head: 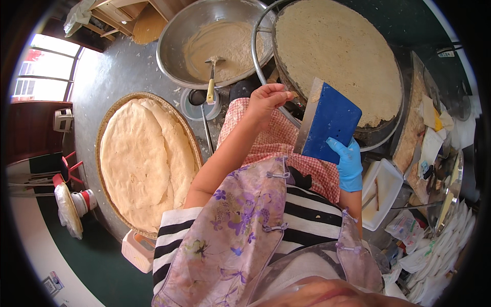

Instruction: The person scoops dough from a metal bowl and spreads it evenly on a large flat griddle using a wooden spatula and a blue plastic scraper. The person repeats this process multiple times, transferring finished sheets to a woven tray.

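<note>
My right hand (347, 163), in a blue glove, grips a wide blue plastic scraper (332, 122) with a pale, batter-smeared edge strip. My bare left hand (268, 99) pinches a small brownish scrap (294, 94) between thumb and fingers, near the griddle's edge. Beyond both hands, a large round griddle (383, 132) carries a thin layer of pale batter or flatbread (337, 57) with a browned lower rim. Left of it stands a wide metal basin (168, 57) of batter (230, 42), with a yellow-handled metal utensil (210, 86) resting in it.
Large flatbreads (134, 153) lie folded or stacked in a round woven tray (100, 169) at left. Below the basin is a small water container (215, 109) with a black-headed tool. At right are a white rectangular tray (395, 180), plastic bags (441, 253) and a crusted board (410, 122).
</note>
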`<state>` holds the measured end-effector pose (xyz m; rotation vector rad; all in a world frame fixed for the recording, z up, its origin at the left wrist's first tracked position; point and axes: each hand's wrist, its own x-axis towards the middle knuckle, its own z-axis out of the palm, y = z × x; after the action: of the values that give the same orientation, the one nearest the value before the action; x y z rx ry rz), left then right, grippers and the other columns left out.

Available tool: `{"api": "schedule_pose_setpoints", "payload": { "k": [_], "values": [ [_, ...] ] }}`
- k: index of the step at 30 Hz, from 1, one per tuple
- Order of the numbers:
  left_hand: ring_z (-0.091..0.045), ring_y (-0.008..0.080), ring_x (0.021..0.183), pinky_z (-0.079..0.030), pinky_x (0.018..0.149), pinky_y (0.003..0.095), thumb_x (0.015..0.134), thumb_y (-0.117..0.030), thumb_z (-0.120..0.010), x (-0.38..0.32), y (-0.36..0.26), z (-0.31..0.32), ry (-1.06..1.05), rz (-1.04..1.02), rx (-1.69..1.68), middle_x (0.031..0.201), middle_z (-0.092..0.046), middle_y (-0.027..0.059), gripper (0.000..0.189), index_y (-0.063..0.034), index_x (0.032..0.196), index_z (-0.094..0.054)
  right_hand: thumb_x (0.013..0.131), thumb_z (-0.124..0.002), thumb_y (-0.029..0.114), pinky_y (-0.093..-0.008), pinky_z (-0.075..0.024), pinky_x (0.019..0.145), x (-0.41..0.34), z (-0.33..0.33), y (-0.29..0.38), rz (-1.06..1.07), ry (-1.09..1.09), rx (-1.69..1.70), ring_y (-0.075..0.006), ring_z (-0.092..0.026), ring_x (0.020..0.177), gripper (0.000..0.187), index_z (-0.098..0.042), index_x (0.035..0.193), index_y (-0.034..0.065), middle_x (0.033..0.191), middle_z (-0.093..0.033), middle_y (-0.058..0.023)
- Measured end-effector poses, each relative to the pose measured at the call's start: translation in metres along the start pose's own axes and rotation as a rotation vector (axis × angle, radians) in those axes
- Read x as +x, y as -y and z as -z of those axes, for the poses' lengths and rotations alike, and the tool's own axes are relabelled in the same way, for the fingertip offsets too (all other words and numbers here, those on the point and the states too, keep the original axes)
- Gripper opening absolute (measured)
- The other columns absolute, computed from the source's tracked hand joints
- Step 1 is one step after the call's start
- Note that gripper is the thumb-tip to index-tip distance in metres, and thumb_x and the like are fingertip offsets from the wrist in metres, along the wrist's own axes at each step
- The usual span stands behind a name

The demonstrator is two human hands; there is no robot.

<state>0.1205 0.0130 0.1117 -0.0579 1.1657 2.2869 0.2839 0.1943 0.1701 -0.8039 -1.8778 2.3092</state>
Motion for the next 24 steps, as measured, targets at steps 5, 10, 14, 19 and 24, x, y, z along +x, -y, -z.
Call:
{"api": "schedule_pose_setpoints", "payload": {
  "k": [5, 10, 14, 19, 24],
  "values": [
    [-0.063, 0.0191, 0.081, -0.049, 0.073, 0.0269, 0.076, -0.002, -0.064, 0.000, 0.000, 0.000, -0.001, -0.016, 0.006, 0.085, -0.064, 0.0094, 0.019, -0.0051, 0.092, -0.055, 0.074, -0.062, 0.004, -0.0275, -0.0485, 0.073, 0.000, -0.001, 0.000, -0.006, 0.001, 0.009, -0.0147, -0.060, 0.079, 0.030, -0.058, 0.103, -0.0014, 0.093, -0.063, -0.0079],
    [-0.062, 0.0195, 0.087, -0.047, 0.077, 0.0296, 0.077, -0.008, -0.063, 0.000, 0.015, 0.027, -0.069, -0.244, 0.417, 0.092, -0.064, 0.0109, 0.022, -0.0016, 0.096, -0.054, 0.075, -0.061, 0.002, -0.0275, -0.0477, 0.075, 0.001, 0.000, 0.000, -0.002, -0.012, 0.010, -0.0149, -0.060, 0.081, 0.030, -0.058, 0.104, -0.0017, 0.095, -0.063, -0.0083],
    [-0.059, 0.0253, 0.093, -0.037, 0.091, 0.0419, 0.079, -0.027, -0.061, -0.028, 0.022, 0.072, -0.252, -0.653, 1.803, 0.098, -0.063, 0.0116, 0.038, -0.0027, 0.107, -0.052, 0.075, -0.060, 0.002, -0.0273, -0.0470, 0.077, 0.002, 0.005, -0.002, 0.006, 0.001, 0.054, -0.0149, -0.059, 0.083, 0.031, -0.057, 0.106, -0.0018, 0.097, -0.062, -0.0085],
    [-0.060, 0.0302, 0.084, -0.031, 0.091, 0.0504, 0.081, -0.040, -0.051, -0.064, 0.025, 0.107, -0.053, 0.026, 2.084, 0.087, -0.063, 0.0146, 0.046, -0.0076, 0.113, -0.051, 0.075, -0.060, 0.002, -0.0269, -0.0460, 0.078, 0.008, 0.011, -0.009, -0.031, -0.032, 0.027, -0.0146, -0.058, 0.085, 0.032, -0.057, 0.107, -0.0011, 0.098, -0.062, -0.0075],
    [-0.061, 0.0315, 0.072, -0.042, 0.073, 0.0459, 0.083, -0.032, -0.051, -0.075, 0.018, 0.135, -0.074, 0.206, 1.996, 0.074, -0.063, 0.0156, 0.038, -0.0083, 0.112, -0.047, 0.074, -0.061, 0.002, -0.0266, -0.0460, 0.076, 0.015, 0.011, -0.012, -0.035, -0.031, 0.049, -0.0145, -0.058, 0.083, 0.034, -0.056, 0.108, -0.0013, 0.098, -0.062, -0.0072]
  ]
}}
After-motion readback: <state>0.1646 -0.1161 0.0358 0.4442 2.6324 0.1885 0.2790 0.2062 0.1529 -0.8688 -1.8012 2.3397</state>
